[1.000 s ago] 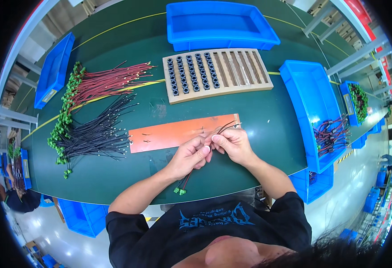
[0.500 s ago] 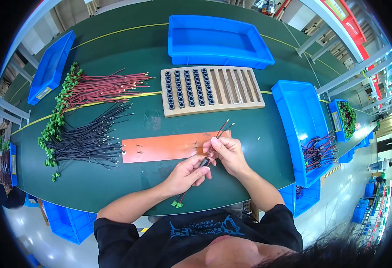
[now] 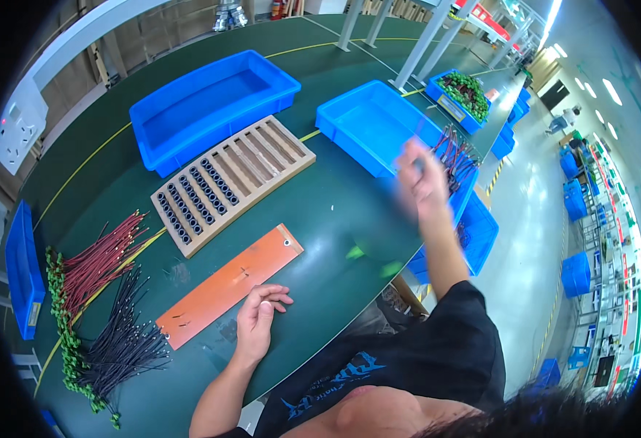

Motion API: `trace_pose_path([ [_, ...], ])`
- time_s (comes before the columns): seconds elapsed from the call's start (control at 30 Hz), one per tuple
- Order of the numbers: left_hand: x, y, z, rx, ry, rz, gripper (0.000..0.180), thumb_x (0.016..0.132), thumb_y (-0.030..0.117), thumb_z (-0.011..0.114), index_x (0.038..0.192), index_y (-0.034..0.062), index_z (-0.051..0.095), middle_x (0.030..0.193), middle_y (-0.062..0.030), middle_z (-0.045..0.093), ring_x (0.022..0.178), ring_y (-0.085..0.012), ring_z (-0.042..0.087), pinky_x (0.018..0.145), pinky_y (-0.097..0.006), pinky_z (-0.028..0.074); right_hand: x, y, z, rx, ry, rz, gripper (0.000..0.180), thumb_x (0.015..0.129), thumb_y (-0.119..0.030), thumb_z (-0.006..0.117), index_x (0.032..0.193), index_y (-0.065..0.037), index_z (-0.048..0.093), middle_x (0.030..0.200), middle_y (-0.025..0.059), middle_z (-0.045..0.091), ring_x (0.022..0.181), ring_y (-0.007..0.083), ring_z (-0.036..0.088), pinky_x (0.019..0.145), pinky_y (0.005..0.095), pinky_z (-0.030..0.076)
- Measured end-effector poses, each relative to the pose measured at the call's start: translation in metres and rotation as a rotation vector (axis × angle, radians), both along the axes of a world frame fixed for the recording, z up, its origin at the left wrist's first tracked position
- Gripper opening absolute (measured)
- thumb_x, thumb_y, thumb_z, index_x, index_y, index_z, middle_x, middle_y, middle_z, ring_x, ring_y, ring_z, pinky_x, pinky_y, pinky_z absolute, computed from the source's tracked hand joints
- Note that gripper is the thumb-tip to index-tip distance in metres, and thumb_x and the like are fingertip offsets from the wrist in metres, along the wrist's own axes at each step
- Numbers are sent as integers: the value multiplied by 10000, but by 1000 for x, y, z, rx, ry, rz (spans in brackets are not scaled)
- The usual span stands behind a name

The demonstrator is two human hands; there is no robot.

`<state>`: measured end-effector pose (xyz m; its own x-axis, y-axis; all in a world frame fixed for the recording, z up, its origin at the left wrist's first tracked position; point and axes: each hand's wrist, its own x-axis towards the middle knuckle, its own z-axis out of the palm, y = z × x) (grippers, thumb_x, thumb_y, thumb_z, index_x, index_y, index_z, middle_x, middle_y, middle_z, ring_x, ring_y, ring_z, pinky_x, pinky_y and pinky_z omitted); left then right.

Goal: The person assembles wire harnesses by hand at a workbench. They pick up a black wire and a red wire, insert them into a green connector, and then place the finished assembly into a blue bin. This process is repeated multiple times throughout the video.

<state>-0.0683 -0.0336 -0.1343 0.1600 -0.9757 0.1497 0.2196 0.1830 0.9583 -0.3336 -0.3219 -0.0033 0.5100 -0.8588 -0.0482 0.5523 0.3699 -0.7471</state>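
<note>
Swing the blurred right hand [image 3: 421, 182], grip impossible to tell, over the blue bin [image 3: 379, 120] holding red-black wires [image 3: 453, 157], release low, and keep the empty left hand [image 3: 258, 315] resting open by the orange board [image 3: 225, 285] on the counter [image 3: 335, 219].

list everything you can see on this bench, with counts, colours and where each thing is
table: one, dark green, under everything
large trays: two, blue, one at the far middle, one far right
slotted rack: one, pale wood, centre, its left rows holding black parts
flat strip: one, orange, near the front edge
red wire bundle: one, left, green ends
black wire bundle: one, front left, green ends
small bin: one, blue, far left edge
wire bin: one, blue, far right, green and red contents
left hand: resting open by the strip
right hand: raised, blurred, grip unclear
</note>
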Motion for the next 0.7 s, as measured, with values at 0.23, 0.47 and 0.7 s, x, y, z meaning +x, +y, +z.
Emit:
trace_pose_path([
  [0.23,-6,-6,5,71,-46,-39,240,1097,153,509,1169,-26,652,1192,-134,626,991,-184,660,829,-309,527,-217,-149,-9,7,577,-400,256,1073,-254,513,955,-52,618,709,28,590,445,45,421,364,202,323],
  [0.47,0,-1,7,86,-87,-33,198,1077,105,537,1121,-34,670,1186,-133,632,972,-174,659,809,-296,531,-211,-152,-36,-72,1313,-397,324,1042,-270,495,1040,23,634,832,177,755,634,208,732,505,309,584],
  [0.7,-1,0,14,95,-169,-4,170,1058,70,566,1042,-46,690,1164,-132,649,935,-159,657,778,-285,536,-175,-130,4,-570,2300,-533,382,1021,-332,515,1113,-4,687,946,224,740,846,385,741,811,483,602],
])
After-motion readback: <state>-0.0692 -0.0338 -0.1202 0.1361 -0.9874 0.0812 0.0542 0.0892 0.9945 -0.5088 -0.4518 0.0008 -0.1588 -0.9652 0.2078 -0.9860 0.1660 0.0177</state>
